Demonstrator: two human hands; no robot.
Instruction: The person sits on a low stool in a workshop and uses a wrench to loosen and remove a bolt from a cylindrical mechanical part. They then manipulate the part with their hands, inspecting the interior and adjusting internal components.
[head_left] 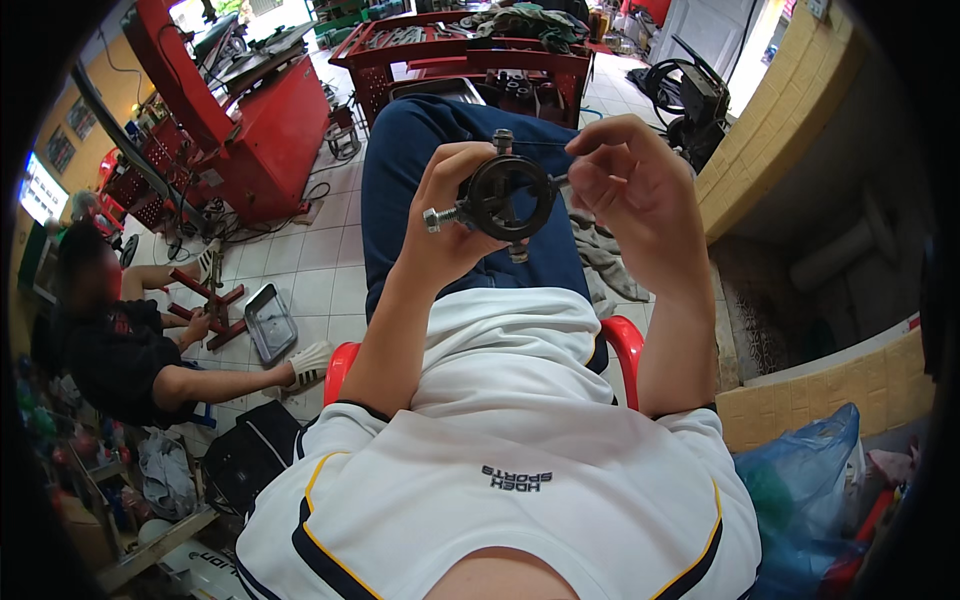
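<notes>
Left fingers wrap the left side of the ring, held up over our trousers with the hole facing us. Right hand is bent, fingertips at the right bolt; we can't make out whether they pinch it or sit just beside it. Ring looks like metal: probably stiff, dense, hard to break, slick if oily. Best hold is bare rim between bolts; left bolt, top bolt and bottom bolt jut out and could snag. Chair arms flank us, trousers limit travel downward. Most room is over the floor left, short of the tray and co-worker; table well ahead, wall right.
</notes>
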